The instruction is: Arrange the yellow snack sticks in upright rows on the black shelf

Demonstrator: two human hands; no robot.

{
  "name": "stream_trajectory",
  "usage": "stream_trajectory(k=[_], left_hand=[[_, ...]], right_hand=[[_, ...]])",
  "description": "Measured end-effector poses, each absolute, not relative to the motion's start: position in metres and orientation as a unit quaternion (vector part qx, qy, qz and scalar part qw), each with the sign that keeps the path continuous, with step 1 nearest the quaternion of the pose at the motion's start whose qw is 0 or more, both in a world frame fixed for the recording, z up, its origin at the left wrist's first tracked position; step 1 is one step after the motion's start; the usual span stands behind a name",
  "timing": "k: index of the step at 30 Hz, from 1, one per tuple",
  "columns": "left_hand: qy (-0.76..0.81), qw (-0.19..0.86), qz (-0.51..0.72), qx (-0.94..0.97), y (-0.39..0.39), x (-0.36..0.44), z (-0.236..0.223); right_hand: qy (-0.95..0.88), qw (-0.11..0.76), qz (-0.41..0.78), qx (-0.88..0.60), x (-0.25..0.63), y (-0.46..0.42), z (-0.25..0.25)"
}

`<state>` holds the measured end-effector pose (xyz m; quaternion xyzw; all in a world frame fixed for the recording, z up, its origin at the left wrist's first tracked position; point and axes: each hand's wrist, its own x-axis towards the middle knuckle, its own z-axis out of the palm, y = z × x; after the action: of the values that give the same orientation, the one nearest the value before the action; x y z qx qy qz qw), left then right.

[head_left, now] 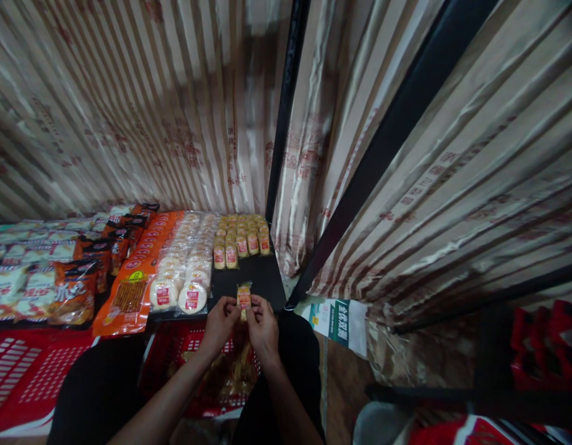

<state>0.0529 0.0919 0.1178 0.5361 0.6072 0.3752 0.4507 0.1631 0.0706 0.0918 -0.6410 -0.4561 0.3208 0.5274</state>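
Observation:
Between my left hand (222,321) and my right hand (263,329) is a small wrapped snack (243,298) with a yellow wrapper and a red-orange label. The fingers of both hands pinch it from either side, upright above the front edge of the black shelf (253,273). Beyond it, similar yellow snack packs (242,244) stand in close rows at the shelf's back right. Below my forearms, a red basket (174,337) sits between my knees, with more yellow-wrapped packs (234,374) in it, partly hidden by my arms.
Left of the yellow rows lie clear-wrapped round rice crackers (192,296), an orange bag of sticks (130,290) and several snack bags (75,290). A red basket (30,371) is at lower left. Black posts (360,167) and striped curtains (174,111) border the shelf.

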Motion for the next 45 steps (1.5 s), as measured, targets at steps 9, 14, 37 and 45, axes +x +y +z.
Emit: stream_trajectory(k=[9, 14, 37, 45], left_hand=[[0.626, 0.424, 0.355, 0.549, 0.104, 0.057, 0.119], [0.621, 0.422, 0.355, 0.557, 0.115, 0.06, 0.119], [0.636, 0.315, 0.361, 0.605, 0.157, 0.087, 0.11], [0.628, 0.368, 0.379, 0.572, 0.164, 0.093, 0.115]], right_hand=[[-0.464, 0.529, 0.313, -0.638, 0.167, 0.081, 0.089], [-0.465, 0.505, 0.296, -0.664, 0.167, 0.088, 0.101], [-0.486, 0.519, 0.254, -0.656, 0.175, 0.148, 0.097], [-0.496, 0.535, 0.219, -0.648, 0.173, 0.159, 0.1]])
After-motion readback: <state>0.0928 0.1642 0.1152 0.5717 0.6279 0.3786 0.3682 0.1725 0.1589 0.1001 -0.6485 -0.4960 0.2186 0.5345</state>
